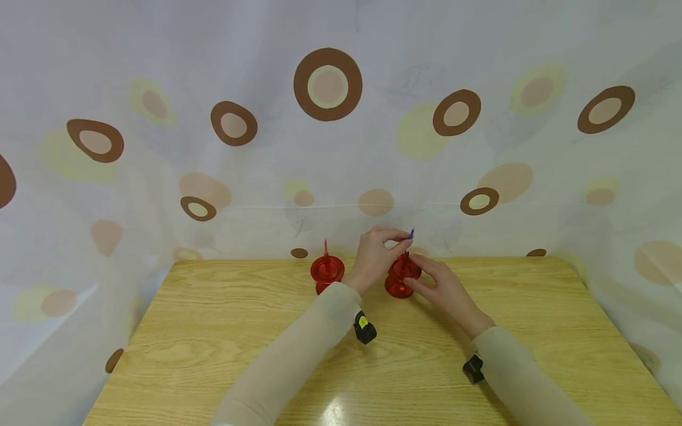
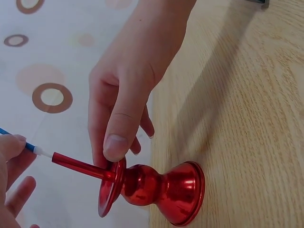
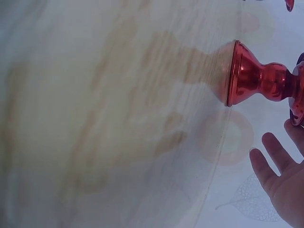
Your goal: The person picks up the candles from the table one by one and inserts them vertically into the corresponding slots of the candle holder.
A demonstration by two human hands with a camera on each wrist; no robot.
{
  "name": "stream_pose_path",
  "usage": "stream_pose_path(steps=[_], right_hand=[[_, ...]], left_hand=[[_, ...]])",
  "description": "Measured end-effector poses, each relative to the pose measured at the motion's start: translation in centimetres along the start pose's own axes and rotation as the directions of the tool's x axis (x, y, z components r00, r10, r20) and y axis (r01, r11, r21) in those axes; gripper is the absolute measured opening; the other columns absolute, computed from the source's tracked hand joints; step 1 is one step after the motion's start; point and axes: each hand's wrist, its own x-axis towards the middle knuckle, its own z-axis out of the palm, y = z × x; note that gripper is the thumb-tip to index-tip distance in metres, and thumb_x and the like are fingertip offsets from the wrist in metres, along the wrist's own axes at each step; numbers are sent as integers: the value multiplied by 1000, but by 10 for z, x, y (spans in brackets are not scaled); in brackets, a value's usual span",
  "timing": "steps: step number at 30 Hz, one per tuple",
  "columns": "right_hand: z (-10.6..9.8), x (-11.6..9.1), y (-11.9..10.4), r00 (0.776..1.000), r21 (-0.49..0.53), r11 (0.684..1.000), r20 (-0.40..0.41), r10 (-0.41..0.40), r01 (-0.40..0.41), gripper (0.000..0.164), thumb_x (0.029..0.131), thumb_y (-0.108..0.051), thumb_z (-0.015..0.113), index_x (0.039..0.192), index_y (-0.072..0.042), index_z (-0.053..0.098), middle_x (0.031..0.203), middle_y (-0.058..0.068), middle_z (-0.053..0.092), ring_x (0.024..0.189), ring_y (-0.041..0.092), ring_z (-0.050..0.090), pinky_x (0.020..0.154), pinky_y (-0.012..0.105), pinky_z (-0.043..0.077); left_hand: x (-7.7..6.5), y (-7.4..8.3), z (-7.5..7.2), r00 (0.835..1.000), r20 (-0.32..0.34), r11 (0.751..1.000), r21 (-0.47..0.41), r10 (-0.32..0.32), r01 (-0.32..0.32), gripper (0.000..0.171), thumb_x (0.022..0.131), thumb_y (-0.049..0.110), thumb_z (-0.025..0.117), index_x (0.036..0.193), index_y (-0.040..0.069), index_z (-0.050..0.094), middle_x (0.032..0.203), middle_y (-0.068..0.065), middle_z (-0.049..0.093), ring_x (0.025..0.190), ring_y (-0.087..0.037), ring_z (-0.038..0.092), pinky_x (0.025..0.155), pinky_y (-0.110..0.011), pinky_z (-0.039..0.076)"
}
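Observation:
My left hand (image 1: 375, 255) pinches a thin blue candle (image 2: 29, 147) with a white lower end. That white tip meets the top of the slim red tube on a shiny red candlestick (image 1: 398, 288); whether it is inside the tube I cannot tell. In the left wrist view my right hand (image 2: 130, 80) pinches the candlestick's round dish (image 2: 105, 197) between thumb and fingers. The candlestick stands upright on the table. Left of it stands a second red candlestick (image 1: 327, 270) with a pink candle (image 1: 326, 247) upright in it, partly behind my left wrist.
The wooden table (image 1: 213, 343) reaches back to a patterned cloth (image 1: 266, 154) that hangs behind and at both sides. Both candlesticks stand close to the table's far edge. Black wrist cameras (image 1: 365, 329) hang under both forearms.

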Motion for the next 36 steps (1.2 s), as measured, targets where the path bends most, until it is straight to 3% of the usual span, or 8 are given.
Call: stream_pose_path(steps=[13,21,36], right_hand=[[0,0,-1,1000,6,1000,-3,4,-4,59,100,-19,72,152,0,51,152,23,54,136,49,50,111,67,38],[-1,2,1,999,10,999,-9,-40,40,57,99,-15,72,150,2,52,149,25,55,136,48,52,111,65,40],[2,-1,2,1000,11,1000,-4,-22,22,59,99,-18,73,152,0,51,151,23,54,136,48,51,111,66,40]], left_hand=[[1,-7,3,1000,6,1000,10,4,-4,20,100,27,74,112,14,83,111,2,78,116,-17,63,100,-32,53],[0,-10,5,1000,13,1000,25,-8,7,21,99,25,74,114,13,83,113,0,78,117,-18,63,102,-31,51],[-2,-12,6,1000,20,1000,15,-7,7,19,99,23,75,113,13,83,112,0,79,114,-18,64,100,-29,51]])
